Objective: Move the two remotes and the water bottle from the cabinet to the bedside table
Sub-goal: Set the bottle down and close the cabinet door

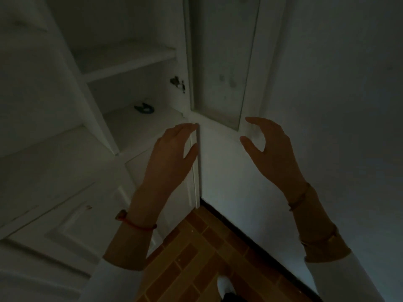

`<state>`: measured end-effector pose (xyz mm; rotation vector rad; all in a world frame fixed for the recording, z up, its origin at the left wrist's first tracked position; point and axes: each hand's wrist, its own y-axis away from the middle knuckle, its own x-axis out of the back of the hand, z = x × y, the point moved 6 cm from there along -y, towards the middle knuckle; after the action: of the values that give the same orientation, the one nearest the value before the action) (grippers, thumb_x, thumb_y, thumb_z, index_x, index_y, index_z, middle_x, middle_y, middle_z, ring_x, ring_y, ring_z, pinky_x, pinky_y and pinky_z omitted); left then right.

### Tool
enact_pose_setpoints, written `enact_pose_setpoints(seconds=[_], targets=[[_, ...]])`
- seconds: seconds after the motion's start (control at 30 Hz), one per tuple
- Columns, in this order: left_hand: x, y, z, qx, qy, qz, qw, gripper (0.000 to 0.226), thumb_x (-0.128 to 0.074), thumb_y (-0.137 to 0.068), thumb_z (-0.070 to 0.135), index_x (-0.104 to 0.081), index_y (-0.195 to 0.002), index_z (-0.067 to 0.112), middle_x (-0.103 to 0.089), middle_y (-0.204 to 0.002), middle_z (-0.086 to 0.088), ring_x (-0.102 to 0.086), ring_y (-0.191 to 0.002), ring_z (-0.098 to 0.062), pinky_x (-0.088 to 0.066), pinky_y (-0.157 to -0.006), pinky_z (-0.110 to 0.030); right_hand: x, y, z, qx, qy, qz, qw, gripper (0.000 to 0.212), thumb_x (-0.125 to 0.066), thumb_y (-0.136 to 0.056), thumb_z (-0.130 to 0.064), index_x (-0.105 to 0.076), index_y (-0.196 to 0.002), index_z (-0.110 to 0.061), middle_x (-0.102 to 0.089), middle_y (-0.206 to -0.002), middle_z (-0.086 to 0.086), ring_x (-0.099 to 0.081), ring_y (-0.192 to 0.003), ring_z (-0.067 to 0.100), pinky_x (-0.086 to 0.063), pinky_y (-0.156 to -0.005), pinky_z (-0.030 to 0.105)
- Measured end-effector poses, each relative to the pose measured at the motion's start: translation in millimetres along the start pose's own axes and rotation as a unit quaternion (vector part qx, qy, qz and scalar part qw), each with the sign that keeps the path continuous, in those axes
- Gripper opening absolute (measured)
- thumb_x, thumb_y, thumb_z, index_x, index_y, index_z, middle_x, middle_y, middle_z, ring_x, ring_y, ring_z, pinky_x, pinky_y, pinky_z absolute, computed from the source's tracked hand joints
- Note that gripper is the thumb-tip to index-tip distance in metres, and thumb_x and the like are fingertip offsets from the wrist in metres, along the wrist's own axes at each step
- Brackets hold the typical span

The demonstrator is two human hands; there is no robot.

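Both hands, left hand [172,153] and right hand [270,147], hover spread and empty by the cabinet door [220,62] edge.

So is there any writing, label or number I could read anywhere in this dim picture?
None can be read. The white wooden cabinet, its open glass-panelled door and the small dark blue object on the shelf show no lettering; the dark metal hinge is too blurred to tell.
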<state>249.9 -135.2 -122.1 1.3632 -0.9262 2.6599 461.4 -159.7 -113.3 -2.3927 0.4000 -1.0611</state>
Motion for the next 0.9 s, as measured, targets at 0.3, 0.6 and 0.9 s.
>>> enact_pose_setpoints(seconds=[0.3, 0.6, 0.9], targets=[[-17.4, -135.8, 56.4, -0.050, 0.023, 0.102, 0.993, 0.045, -0.055, -0.095, 0.022, -0.047, -0.139, 0.013, -0.053, -0.138, -0.005, -0.044, -0.124, -0.009, -0.019, -0.104, -0.002, 65.3, -131.4, 32.0, 0.096, -0.027, 0.109, 0.989, 0.043, -0.060, -0.092, -0.024, -0.050, -0.131, -0.011, -0.054, -0.131, 0.005, -0.049, -0.123, 0.018, -0.037, -0.106, 0.027], [-27.6, -234.3, 96.0, -0.108, 0.036, 0.135, 0.984, 0.050, -0.054, -0.096, 0.024, -0.041, -0.143, 0.013, -0.049, -0.142, -0.003, -0.044, -0.129, -0.010, -0.027, -0.111, -0.015, 110.3, -231.1, 35.3, 0.142, -0.065, 0.188, 0.970, 0.052, -0.056, -0.093, -0.025, -0.039, -0.140, -0.011, -0.046, -0.139, 0.005, -0.045, -0.126, 0.014, -0.039, -0.108, 0.036], [-42.3, -282.5, 115.4, -0.133, 0.028, 0.157, 0.978, 0.070, -0.058, -0.091, 0.038, -0.028, -0.149, 0.014, -0.031, -0.154, -0.003, -0.030, -0.138, -0.017, -0.016, -0.111, -0.016, 105.5, -282.4, 36.6, 0.150, -0.073, 0.195, 0.967, 0.050, -0.041, -0.098, -0.020, -0.030, -0.145, -0.008, -0.040, -0.147, 0.010, -0.041, -0.134, 0.024, -0.036, -0.110, 0.049]])
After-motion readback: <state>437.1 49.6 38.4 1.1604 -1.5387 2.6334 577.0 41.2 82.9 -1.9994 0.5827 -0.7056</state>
